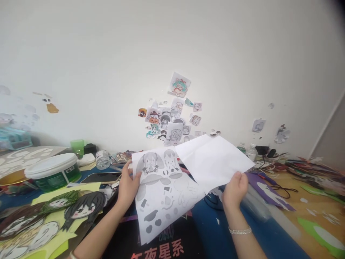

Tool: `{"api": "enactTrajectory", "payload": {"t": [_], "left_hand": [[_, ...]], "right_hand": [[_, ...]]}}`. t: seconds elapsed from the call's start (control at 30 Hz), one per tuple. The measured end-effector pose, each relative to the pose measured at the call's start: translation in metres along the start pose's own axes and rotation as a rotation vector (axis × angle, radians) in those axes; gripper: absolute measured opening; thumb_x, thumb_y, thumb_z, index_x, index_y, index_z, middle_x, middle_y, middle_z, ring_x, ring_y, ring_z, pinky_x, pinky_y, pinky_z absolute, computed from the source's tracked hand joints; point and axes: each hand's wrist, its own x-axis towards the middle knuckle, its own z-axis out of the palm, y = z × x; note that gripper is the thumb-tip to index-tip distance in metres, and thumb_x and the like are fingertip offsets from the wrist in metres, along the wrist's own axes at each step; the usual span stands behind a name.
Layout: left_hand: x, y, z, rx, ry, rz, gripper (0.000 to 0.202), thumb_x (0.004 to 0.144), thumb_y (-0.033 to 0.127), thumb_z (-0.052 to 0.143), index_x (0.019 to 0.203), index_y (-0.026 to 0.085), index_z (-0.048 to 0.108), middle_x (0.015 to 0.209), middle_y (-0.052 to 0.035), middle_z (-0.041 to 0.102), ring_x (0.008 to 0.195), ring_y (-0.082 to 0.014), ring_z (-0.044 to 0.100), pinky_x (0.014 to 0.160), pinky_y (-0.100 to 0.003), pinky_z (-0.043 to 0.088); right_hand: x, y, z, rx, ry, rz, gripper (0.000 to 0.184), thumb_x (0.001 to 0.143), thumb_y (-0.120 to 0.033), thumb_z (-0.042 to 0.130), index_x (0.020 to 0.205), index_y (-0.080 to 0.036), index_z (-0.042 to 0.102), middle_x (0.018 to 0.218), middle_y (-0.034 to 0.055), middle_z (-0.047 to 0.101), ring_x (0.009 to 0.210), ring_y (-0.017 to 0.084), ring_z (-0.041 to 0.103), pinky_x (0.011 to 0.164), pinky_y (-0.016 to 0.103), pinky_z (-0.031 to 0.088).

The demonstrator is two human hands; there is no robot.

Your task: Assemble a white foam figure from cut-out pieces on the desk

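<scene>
My left hand (128,185) grips the left edge of a printed sheet (164,194) showing grey cartoon figures and cut-out shapes. It hangs tilted above the dark mat. My right hand (235,190) pinches the lower edge of a blank white sheet (212,160), which overlaps the printed one at the upper right. Both sheets are held up off the table in front of me. A bracelet circles my right wrist.
A white-lidded green tub (52,171) stands at the left, beside a phone (101,177) and a green cup (77,146). Cut-out character drawings (54,212) lie on yellow paper at the lower left. Stickers (172,118) cover the wall. Cables and paper scraps (296,172) clutter the right.
</scene>
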Motion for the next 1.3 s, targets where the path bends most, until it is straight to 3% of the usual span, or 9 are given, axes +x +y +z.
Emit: {"api": "enactTrajectory", "payload": {"t": [0.17,0.3,0.43,0.57,0.67,0.8,0.93,1.3], "left_hand": [[-0.002,-0.004,0.002,-0.073,0.068,0.008,0.062,0.069,0.034,0.057,0.125,0.019,0.035,0.091,-0.0059,0.056,0.072,-0.0200,0.058,0.072,-0.039,0.047],[-0.002,-0.008,0.005,-0.170,0.114,0.008,0.061,0.070,0.035,0.057,0.124,0.018,0.034,0.093,-0.0067,0.056,0.076,-0.0204,0.059,0.074,-0.039,0.047],[-0.001,-0.010,0.005,-0.187,0.149,0.002,0.058,0.072,0.033,0.056,0.123,0.018,0.034,0.092,-0.0061,0.057,0.081,-0.0203,0.059,0.077,-0.038,0.047],[0.003,-0.014,0.004,-0.166,0.152,0.006,0.055,0.072,0.033,0.056,0.121,0.018,0.036,0.092,-0.0057,0.057,0.080,-0.0197,0.059,0.077,-0.037,0.047],[0.005,-0.017,0.004,-0.159,0.156,-0.001,0.056,0.072,0.033,0.056,0.121,0.017,0.035,0.089,-0.0051,0.058,0.075,-0.0188,0.059,0.074,-0.036,0.048],[0.007,-0.019,0.003,-0.180,0.131,-0.006,0.057,0.072,0.033,0.056,0.121,0.017,0.033,0.087,-0.0046,0.058,0.072,-0.0183,0.060,0.070,-0.035,0.048],[0.007,-0.020,0.003,-0.206,0.127,0.003,0.056,0.072,0.032,0.056,0.120,0.016,0.032,0.086,-0.0048,0.058,0.073,-0.0183,0.060,0.071,-0.035,0.048],[0.010,-0.023,0.005,-0.273,0.121,-0.092,0.058,0.071,0.029,0.057,0.121,0.017,0.030,0.090,-0.0064,0.060,0.074,-0.0182,0.062,0.075,-0.038,0.048]], "right_hand": [[-0.002,0.003,0.002,0.012,0.026,0.016,0.026,0.084,-0.037,0.039,0.081,-0.014,0.051,0.078,0.0027,0.054,0.075,0.015,0.050,0.072,0.028,0.040],[-0.014,0.002,0.009,0.209,-0.082,0.176,0.028,0.082,-0.041,0.044,0.087,-0.015,0.051,0.080,0.0018,0.056,0.072,0.014,0.053,0.069,0.028,0.044],[-0.038,-0.005,0.017,0.308,-0.363,0.287,0.041,0.079,-0.044,0.049,0.109,-0.017,0.049,0.104,0.0074,0.059,0.092,0.019,0.056,0.078,0.033,0.046],[-0.060,-0.004,0.021,0.122,-0.779,0.362,0.058,0.066,-0.039,0.065,0.115,-0.012,0.051,0.118,0.0129,0.054,0.108,0.026,0.050,0.091,0.038,0.041],[-0.069,0.003,0.019,-0.021,-1.101,0.283,0.056,0.061,-0.032,0.068,0.113,-0.015,0.055,0.118,0.0108,0.055,0.110,0.027,0.049,0.094,0.038,0.038],[-0.069,0.011,0.018,-0.148,-1.303,0.080,0.037,0.066,-0.024,0.061,0.103,-0.019,0.063,0.101,0.0083,0.064,0.095,0.026,0.057,0.083,0.037,0.044],[-0.066,0.017,0.025,-0.256,-1.306,-0.033,0.025,0.070,-0.015,0.049,0.089,-0.016,0.067,0.089,0.0081,0.067,0.084,0.024,0.061,0.075,0.033,0.044],[-0.074,0.040,0.036,-0.163,-1.149,0.264,0.020,0.066,-0.025,0.056,0.076,-0.013,0.067,0.076,0.0083,0.068,0.072,0.023,0.062,0.065,0.030,0.045]]}}
